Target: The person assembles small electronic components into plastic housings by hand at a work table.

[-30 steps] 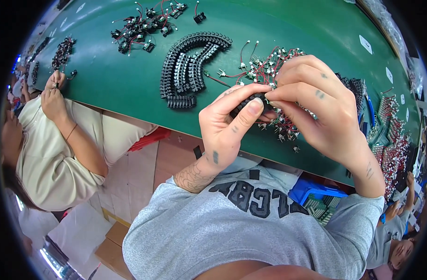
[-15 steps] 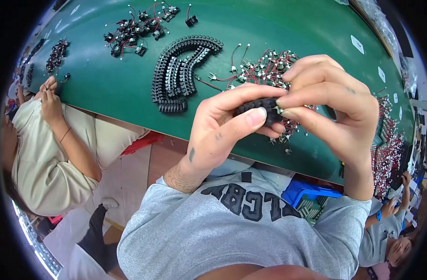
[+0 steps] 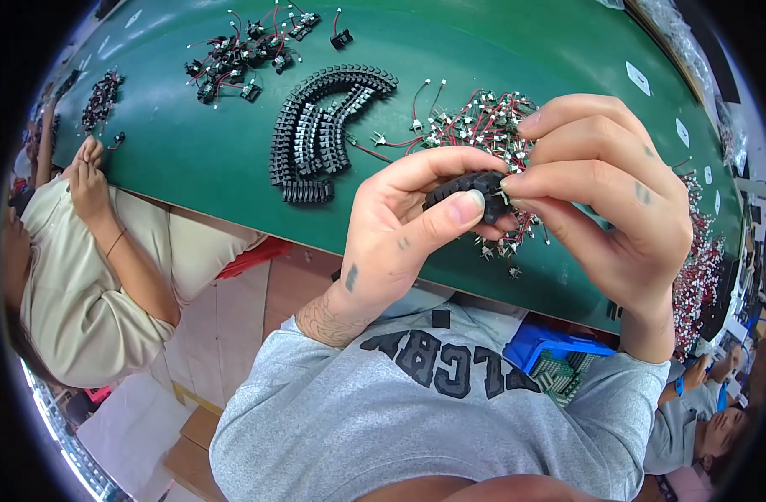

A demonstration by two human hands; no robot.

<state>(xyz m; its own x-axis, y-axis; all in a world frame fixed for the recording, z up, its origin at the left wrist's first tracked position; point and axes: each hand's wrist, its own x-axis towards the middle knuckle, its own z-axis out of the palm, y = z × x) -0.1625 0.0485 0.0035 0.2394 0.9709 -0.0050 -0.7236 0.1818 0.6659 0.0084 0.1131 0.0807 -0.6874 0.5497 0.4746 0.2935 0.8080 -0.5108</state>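
Note:
My left hand [image 3: 385, 230] is closed around a short row of small black plastic housings [image 3: 491, 209], its thumb pressing on the near side. The row sits above the table's near edge, partly hidden by the fingers. My right hand [image 3: 617, 188] meets it from the right, thumb and forefinger pinched at its right end on a small pale piece [image 3: 504, 196], too covered to name. Right behind the hands lies a heap of small circuit boards with red and black wires [image 3: 475, 117]. Left of them, curved rows of black housings [image 3: 287, 134] are lined up on the table.
The green table [image 3: 191, 159] also carries a loose pile of wired black parts [image 3: 245, 54] at the back. A blue bin of green boards [image 3: 559, 347] is by my lap. More wired parts [image 3: 699, 284] lie far right. Co-workers sit at the left [image 3: 99, 276] and right [image 3: 692, 427].
My right hand has shifted slightly right, its pinch still at the row's end. My left hand has moved little. At lower left, a dark-clothed leg has gone out of view.

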